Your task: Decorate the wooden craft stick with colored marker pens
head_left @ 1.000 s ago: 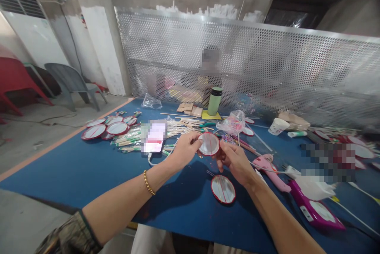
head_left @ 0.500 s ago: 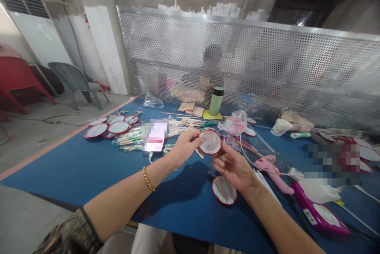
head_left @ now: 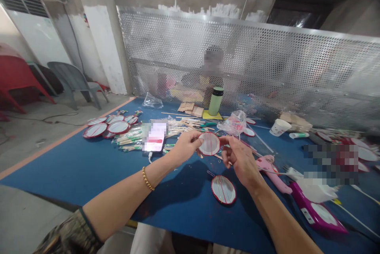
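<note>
My left hand (head_left: 190, 145) pinches the left edge of a round white disc with a red rim (head_left: 209, 144), thumb on its face. A thin red line runs across the middle of this disc. My right hand (head_left: 239, 159) is at the disc's right side, its index finger reaching to the rim and touching or nearly touching it. The other fingers of that hand are loosely bent and apart, with nothing seen in them. Below, a second red-rimmed disc (head_left: 223, 190) lies on the blue table (head_left: 175, 214), a small loop at its upper edge.
Left are a stack of red-rimmed discs (head_left: 95, 130), wrapped sticks (head_left: 127, 143) and a phone (head_left: 154, 137) on a cable. Behind stand a green bottle (head_left: 215, 101) and a perforated metal screen (head_left: 178, 48). Right lie a pink glue gun (head_left: 274, 175), a purple device (head_left: 317, 210) and a paper cup (head_left: 280, 127).
My right hand has shifted up and to the right, from gripping the disc's lower right edge to only a finger at its rim. My left hand keeps its hold.
</note>
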Demonstrator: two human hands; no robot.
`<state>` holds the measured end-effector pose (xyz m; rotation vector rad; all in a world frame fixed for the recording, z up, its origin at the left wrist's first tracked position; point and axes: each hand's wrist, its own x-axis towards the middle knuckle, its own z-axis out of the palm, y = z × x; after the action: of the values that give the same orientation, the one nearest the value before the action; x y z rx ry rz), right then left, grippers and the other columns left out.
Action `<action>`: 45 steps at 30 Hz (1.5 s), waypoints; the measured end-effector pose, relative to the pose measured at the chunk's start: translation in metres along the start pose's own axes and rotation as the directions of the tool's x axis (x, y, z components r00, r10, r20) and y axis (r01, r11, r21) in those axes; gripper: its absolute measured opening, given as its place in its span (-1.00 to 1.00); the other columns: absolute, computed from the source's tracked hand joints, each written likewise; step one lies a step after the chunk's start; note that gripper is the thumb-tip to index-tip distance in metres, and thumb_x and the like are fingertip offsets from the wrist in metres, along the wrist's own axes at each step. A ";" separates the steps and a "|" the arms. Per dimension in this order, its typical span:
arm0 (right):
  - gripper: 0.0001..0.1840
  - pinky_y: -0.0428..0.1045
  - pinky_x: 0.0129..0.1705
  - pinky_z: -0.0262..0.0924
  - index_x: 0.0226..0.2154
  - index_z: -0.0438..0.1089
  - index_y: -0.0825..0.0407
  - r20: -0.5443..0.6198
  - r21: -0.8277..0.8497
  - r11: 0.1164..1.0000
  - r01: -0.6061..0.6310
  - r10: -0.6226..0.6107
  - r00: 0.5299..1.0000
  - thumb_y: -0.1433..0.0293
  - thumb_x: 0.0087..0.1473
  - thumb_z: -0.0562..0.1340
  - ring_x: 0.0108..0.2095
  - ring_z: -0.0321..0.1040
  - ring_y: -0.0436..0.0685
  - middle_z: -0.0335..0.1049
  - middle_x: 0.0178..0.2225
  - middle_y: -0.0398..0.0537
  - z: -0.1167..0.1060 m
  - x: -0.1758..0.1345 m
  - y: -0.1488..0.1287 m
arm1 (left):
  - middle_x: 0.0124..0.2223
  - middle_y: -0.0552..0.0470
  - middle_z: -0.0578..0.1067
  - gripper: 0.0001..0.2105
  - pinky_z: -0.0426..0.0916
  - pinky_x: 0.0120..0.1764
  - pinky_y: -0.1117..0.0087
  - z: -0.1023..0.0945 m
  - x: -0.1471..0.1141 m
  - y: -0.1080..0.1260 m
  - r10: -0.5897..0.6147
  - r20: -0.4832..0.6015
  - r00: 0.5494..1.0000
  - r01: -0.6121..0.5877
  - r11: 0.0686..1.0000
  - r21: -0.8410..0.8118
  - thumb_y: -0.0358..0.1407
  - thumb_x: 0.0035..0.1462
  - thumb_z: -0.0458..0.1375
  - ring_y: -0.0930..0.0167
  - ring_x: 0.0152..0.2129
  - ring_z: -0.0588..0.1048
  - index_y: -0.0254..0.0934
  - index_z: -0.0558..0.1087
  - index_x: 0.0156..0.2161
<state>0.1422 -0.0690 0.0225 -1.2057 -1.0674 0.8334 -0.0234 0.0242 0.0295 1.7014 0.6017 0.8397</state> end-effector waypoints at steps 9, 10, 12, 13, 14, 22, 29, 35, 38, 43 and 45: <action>-0.47 -0.13 -0.70 0.14 -0.24 0.47 0.08 0.047 -0.352 0.935 0.035 -0.020 0.999 -0.04 0.11 0.14 -0.78 0.18 -0.02 0.27 -0.79 -0.26 0.002 0.001 0.004 | -0.52 0.10 0.47 -0.87 0.39 -0.55 0.48 0.006 -0.004 0.002 -0.085 0.127 0.988 0.087 0.996 -0.009 -0.42 0.12 0.07 0.46 -0.65 0.48 -0.35 0.48 -0.34; -0.49 -0.13 -0.69 0.15 -0.25 0.47 0.07 0.033 -0.368 0.929 0.038 -0.028 0.999 -0.03 0.11 0.13 -0.78 0.21 -0.01 0.29 -0.78 -0.25 0.002 0.001 0.004 | -0.54 0.10 0.47 -0.88 0.39 -0.55 0.47 0.006 -0.004 0.002 -0.105 0.143 0.984 0.110 0.994 -0.026 -0.40 0.13 0.09 0.45 -0.65 0.49 -0.35 0.48 -0.33; -0.51 -0.11 -0.69 0.20 -0.26 0.47 0.06 0.016 -0.396 0.917 0.036 -0.033 0.999 0.00 0.11 0.12 -0.78 0.27 0.03 0.33 -0.77 -0.23 0.003 0.001 0.004 | -0.54 0.09 0.49 -0.89 0.41 -0.54 0.47 0.007 -0.004 0.003 -0.126 0.165 0.978 0.137 0.989 -0.057 -0.37 0.15 0.11 0.44 -0.64 0.51 -0.36 0.47 -0.28; -0.52 -0.10 -0.68 0.23 -0.27 0.48 0.06 0.010 -0.407 0.913 0.030 -0.029 1.000 0.00 0.11 0.12 -0.77 0.29 0.05 0.34 -0.77 -0.21 0.002 0.001 0.004 | -0.53 0.09 0.49 -0.88 0.41 -0.54 0.47 0.007 -0.004 0.003 -0.134 0.176 0.975 0.149 0.986 -0.073 -0.37 0.15 0.12 0.44 -0.64 0.52 -0.36 0.46 -0.23; -0.53 -0.08 -0.68 0.25 -0.27 0.48 0.05 0.002 -0.416 0.909 0.023 -0.024 1.000 0.01 0.10 0.13 -0.77 0.31 0.07 0.35 -0.77 -0.20 0.002 0.001 0.005 | -0.52 0.09 0.50 -0.86 0.42 -0.55 0.46 0.008 -0.005 0.003 -0.153 0.176 0.972 0.169 0.982 -0.083 -0.38 0.16 0.10 0.44 -0.64 0.52 -0.36 0.44 -0.19; -0.53 -0.04 -0.68 0.28 -0.30 0.52 0.04 -0.079 -0.525 0.845 0.100 -0.166 0.983 0.00 0.09 0.16 -0.78 0.33 0.10 0.36 -0.77 -0.17 -0.003 0.002 0.013 | -0.53 0.12 0.46 -0.89 0.38 -0.61 0.49 0.019 -0.009 -0.005 -0.254 0.266 0.930 0.301 0.941 -0.154 -0.43 0.09 0.17 0.46 -0.73 0.49 -0.36 0.39 -0.24; -0.68 -0.03 -0.67 0.25 -0.35 0.47 -0.03 -0.070 -0.559 0.815 0.153 -0.230 0.971 0.11 0.13 0.15 -0.77 0.32 0.10 0.36 -0.76 -0.18 0.000 0.000 0.010 | -0.56 0.13 0.47 -0.91 0.40 -0.61 0.50 0.024 -0.011 -0.010 -0.297 0.269 0.916 0.363 0.898 -0.247 -0.45 0.06 0.17 0.46 -0.72 0.51 -0.33 0.36 -0.29; -0.72 -0.01 -0.64 0.22 -0.37 0.45 -0.04 -0.071 -0.577 0.802 0.151 -0.234 0.970 0.18 0.15 0.10 -0.76 0.32 0.11 0.33 -0.75 -0.19 0.006 -0.001 0.007 | -0.58 0.16 0.47 -0.88 0.37 -0.64 0.56 0.023 -0.012 -0.004 -0.296 0.214 0.931 0.340 0.916 -0.214 -0.51 -0.02 0.13 0.47 -0.71 0.51 -0.33 0.38 -0.31; -0.72 -0.02 -0.65 0.21 -0.38 0.44 -0.04 -0.082 -0.571 0.807 0.149 -0.237 0.968 0.19 0.15 0.10 -0.76 0.33 0.11 0.34 -0.74 -0.19 0.008 -0.001 0.006 | -0.58 0.14 0.47 -0.87 0.38 -0.65 0.55 0.023 -0.012 -0.003 -0.298 0.202 0.933 0.340 0.915 -0.217 -0.53 -0.04 0.11 0.46 -0.71 0.51 -0.34 0.37 -0.32; -0.74 -0.04 -0.63 0.20 -0.42 0.43 -0.06 -0.083 -0.568 0.807 0.163 -0.253 0.964 0.20 0.16 0.12 -0.76 0.31 0.09 0.33 -0.76 -0.20 0.008 -0.002 0.004 | -0.60 0.15 0.46 -0.83 0.37 -0.66 0.55 0.023 -0.012 -0.001 -0.300 0.198 0.933 0.340 0.916 -0.214 -0.56 -0.08 0.08 0.47 -0.74 0.49 -0.34 0.36 -0.32; -0.76 -0.03 -0.62 0.19 -0.42 0.43 -0.07 -0.085 -0.570 0.803 0.173 -0.267 0.960 0.20 0.15 0.13 -0.75 0.32 0.10 0.35 -0.74 -0.20 0.008 -0.003 0.004 | -0.60 0.16 0.46 -0.84 0.36 -0.67 0.55 0.023 -0.012 -0.001 -0.310 0.196 0.930 0.347 0.916 -0.200 -0.55 -0.07 0.09 0.47 -0.75 0.49 -0.33 0.36 -0.33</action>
<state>0.1337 -0.0681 0.0185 -1.5656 -1.3365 0.2248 -0.0124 0.0017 0.0222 1.3886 0.6327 0.5034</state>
